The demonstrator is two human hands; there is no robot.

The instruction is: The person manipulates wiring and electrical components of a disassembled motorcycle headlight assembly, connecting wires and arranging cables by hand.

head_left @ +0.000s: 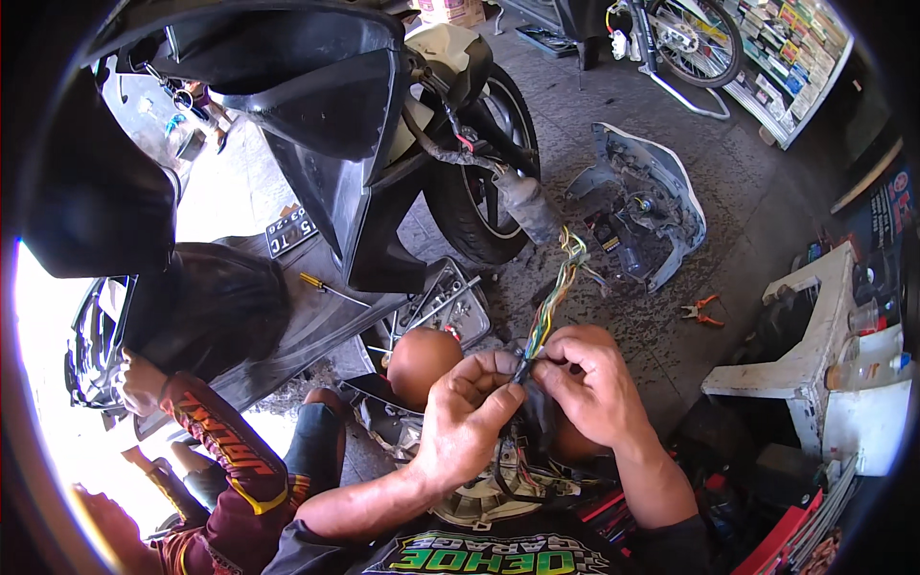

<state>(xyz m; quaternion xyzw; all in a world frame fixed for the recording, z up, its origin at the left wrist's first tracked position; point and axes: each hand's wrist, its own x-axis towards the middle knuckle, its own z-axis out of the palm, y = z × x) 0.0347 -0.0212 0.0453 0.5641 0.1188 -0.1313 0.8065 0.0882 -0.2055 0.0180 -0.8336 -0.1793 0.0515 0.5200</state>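
A bundle of multicoloured wires (546, 321) runs down from a grey cylindrical sleeve (530, 204) at the scooter's front to my two hands. My left hand (467, 410) is closed, thumb and fingers pinching the dark taped end of the wire bundle. Just beside it, my right hand (596, 379) is closed too, its fingertips gripping the wires at the same spot. The exact fingertip contact is partly hidden. Below my hands, a pale plastic housing (468, 506) with more wires lies close to my body.
A dark scooter (307, 96) with a front wheel stands ahead left. Grey fairing (692, 192) and orange-handled pliers (704, 310) lie on the floor. A tool tray (470, 316) and a screwdriver (331, 288) lie nearer. A white stool (815, 335) stands right; a person's hand (141, 383) shows left.
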